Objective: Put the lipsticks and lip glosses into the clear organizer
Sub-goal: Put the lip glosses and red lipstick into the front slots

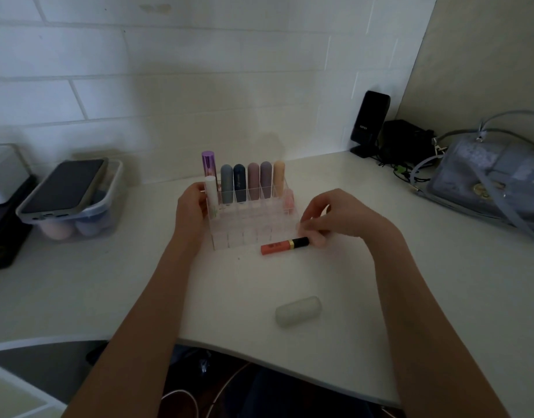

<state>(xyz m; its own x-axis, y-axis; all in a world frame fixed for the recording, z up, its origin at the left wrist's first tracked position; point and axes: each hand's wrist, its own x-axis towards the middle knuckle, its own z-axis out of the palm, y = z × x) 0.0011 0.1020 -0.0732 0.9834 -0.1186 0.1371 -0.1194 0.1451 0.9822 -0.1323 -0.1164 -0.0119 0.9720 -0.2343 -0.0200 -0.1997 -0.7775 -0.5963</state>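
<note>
White desk (335, 342) carries organizer (244, 227), lip gloss (285, 245), handbag (485, 182).

The organizer (247, 227) is clear, glossy hard plastic, its cell walls nearly see-through. 5 tubes (253, 184) in its back row have a soft matt finish, while the purple tube (207, 164) beside them shines like metallic foil. The coral lip gloss (285, 245) looks like smooth plastic with a glossy black cap and a gold band. The worktop (440, 282) is smooth, matt white. The pale case (298, 311) looks frosted. The bag (482, 182) resembles grey-blue leather with metal fittings.
</note>
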